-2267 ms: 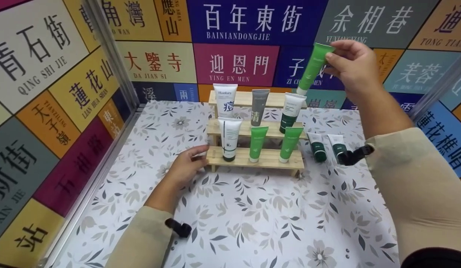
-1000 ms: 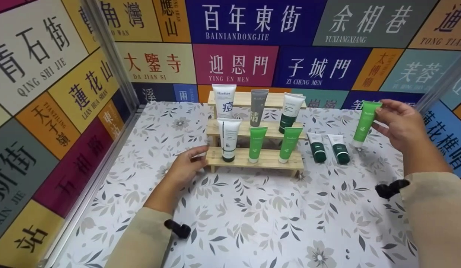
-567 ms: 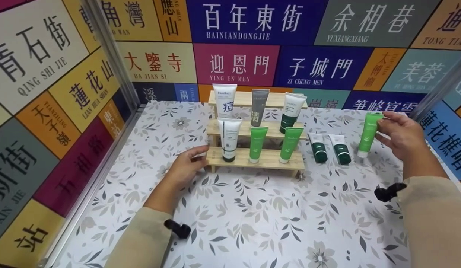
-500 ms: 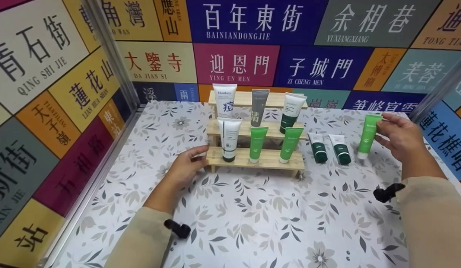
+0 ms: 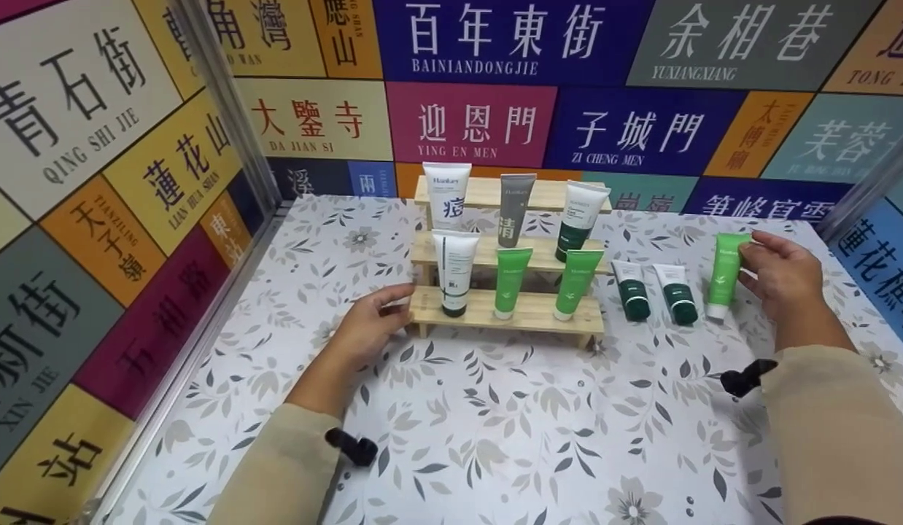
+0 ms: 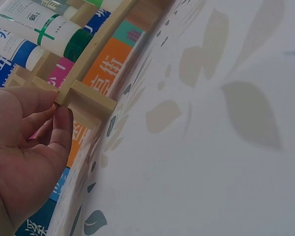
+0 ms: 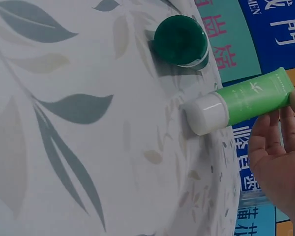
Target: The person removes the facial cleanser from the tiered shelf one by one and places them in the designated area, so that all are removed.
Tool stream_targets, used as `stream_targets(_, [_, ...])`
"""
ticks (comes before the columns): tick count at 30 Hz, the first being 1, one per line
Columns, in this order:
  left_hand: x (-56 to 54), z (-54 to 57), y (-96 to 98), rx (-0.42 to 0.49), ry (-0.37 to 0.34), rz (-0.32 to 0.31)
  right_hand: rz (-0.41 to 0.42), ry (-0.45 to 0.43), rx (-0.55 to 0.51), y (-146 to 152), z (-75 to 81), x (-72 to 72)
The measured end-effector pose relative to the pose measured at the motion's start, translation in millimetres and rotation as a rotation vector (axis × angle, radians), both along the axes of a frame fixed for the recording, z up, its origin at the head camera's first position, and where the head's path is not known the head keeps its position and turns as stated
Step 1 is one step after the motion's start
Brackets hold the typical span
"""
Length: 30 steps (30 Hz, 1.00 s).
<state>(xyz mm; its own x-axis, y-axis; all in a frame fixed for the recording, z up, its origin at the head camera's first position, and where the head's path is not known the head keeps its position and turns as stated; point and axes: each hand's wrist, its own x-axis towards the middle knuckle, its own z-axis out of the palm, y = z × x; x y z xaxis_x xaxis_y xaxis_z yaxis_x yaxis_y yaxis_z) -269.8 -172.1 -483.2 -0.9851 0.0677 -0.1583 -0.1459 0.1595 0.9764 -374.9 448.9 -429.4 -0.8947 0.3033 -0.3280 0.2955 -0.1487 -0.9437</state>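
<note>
My right hand (image 5: 787,281) pinches a green squeeze tube (image 5: 725,270) by its flat crimped end. The tube's white cap points down, right at the tablecloth, beside two white-and-green tubes (image 5: 676,295) lying there. In the right wrist view the green tube (image 7: 255,101) leans with its cap on or close over the cloth. My left hand (image 5: 371,324) holds the left end of a three-tier wooden display stand (image 5: 481,312); the left wrist view shows thumb and fingers (image 6: 63,125) pinching its lowest step.
The stand's lowest step bears a white tube (image 5: 455,273) and two green tubes (image 5: 511,281). Behind them stand a white tube with blue lettering (image 5: 448,193), a grey tube (image 5: 516,208) and a white-and-green tube (image 5: 581,219). Printed panels (image 5: 473,124) wall the back and sides.
My right hand has carried the green tube from above the stand's right end rightward and down to the cloth, beside the two lying tubes. The left hand has stayed at the stand.
</note>
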Motion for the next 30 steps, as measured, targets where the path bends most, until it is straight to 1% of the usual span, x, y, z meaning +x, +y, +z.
stream_targets(4, [0.3, 0.6, 1.3, 0.007, -0.001, 0.006, -0.034, -0.005, -0.004, -0.9, -6.1, -4.6])
stream_targets(7, [0.2, 0.4, 2.1, 0.018, -0.006, 0.008, -0.056, -0.035, 0.03, -2.0, -11.1, -8.3])
stream_targets(10, [-0.5, -0.4, 2.3, 0.016, -0.01, 0.008, -0.07, -0.085, 0.082, -2.5, -16.7, -12.1])
stream_targets(16, [-1.3, 0.6, 2.3, -0.011, -0.018, 0.009, -0.068, -0.164, 0.125, -4.9, -23.6, -16.1])
stream_targets(18, [-0.6, 1.3, 2.5, -0.003, -0.023, 0.013, -0.064, -0.183, 0.136, -4.9, -25.3, -17.1])
stream_targets(22, [0.6, 1.9, 2.7, 0.024, -0.021, 0.012, -0.056, -0.209, 0.142, -2.8, -29.2, -20.2])
stream_targets(27, [0.4, -0.2, 0.8, 0.047, -0.015, 0.006, -0.048, -0.234, 0.14, -1.3, -32.7, -25.5])
stream_targets(30, [-0.1, -1.6, -0.6, 0.044, -0.013, 0.01, -0.037, -0.239, 0.13, -2.2, -33.7, -26.8])
